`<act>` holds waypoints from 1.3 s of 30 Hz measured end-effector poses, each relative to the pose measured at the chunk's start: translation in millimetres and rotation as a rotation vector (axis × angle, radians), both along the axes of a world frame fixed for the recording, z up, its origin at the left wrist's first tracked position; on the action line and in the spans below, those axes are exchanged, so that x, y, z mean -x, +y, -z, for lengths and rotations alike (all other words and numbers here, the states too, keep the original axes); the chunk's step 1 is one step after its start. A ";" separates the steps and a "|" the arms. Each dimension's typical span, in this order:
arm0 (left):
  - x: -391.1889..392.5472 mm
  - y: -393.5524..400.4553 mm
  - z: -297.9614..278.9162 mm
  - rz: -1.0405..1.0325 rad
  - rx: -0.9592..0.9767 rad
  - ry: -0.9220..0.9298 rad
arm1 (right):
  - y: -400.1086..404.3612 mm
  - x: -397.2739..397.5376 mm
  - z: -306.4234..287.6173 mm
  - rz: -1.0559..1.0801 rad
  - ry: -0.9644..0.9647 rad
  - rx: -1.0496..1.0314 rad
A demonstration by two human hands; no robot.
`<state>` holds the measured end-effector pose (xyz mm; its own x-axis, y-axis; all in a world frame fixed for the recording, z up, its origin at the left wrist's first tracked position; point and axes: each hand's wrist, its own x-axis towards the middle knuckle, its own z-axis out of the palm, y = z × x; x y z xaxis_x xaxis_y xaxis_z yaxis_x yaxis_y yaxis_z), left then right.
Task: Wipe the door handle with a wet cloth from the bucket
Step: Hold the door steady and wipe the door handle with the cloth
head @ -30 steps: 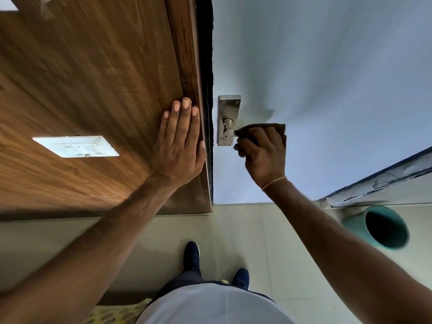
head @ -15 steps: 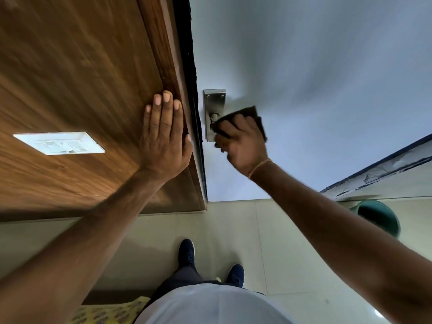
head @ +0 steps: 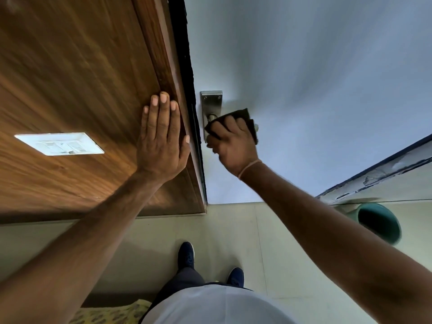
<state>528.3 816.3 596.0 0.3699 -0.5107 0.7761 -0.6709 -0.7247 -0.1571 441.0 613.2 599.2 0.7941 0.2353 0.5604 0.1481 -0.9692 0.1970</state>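
Observation:
A steel door handle (head: 211,106) on a rectangular plate is fixed to the pale grey door (head: 304,90). My right hand (head: 233,146) grips a dark cloth (head: 245,118) and presses it around the handle's lever, hiding most of the lever; only its tip shows at the right of the cloth. My left hand (head: 161,139) lies flat, fingers together and extended, on the wooden wall panel (head: 81,78) beside the door frame. The green bucket (head: 378,223) stands on the floor at the lower right, partly behind my right forearm.
A white switch plate (head: 59,143) sits on the wooden panel at the left. Pale floor tiles (head: 233,230) lie below, with my two dark blue shoes (head: 185,253). A chipped white frame edge (head: 385,174) runs along the right. Yellow patterned fabric (head: 112,314) shows at the bottom.
My right hand has slid the cloth along the lever, towards the plate and then outwards again. My left hand stays flat on the wooden panel. The view has shifted slightly.

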 end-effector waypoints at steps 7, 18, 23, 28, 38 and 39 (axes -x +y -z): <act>0.0 1.1 -0.9 0.010 -0.009 0.003 | -64.9 33.8 10.0 0.071 -0.060 -0.026; -2.3 3.0 -1.0 0.032 -0.020 0.012 | -48.3 24.7 14.6 0.094 -0.083 -0.063; 1.2 1.0 -1.6 0.031 -0.006 0.036 | -62.7 38.4 17.7 0.202 -0.127 -0.178; 0.6 0.4 -1.7 0.033 -0.003 0.031 | -28.6 19.3 17.7 0.125 -0.075 -0.157; 1.6 1.6 -0.8 0.028 -0.017 0.035 | 28.9 3.2 3.0 0.182 -0.086 -0.361; 1.0 2.4 -0.6 0.030 -0.023 0.028 | 29.5 1.8 2.0 0.162 -0.058 -0.323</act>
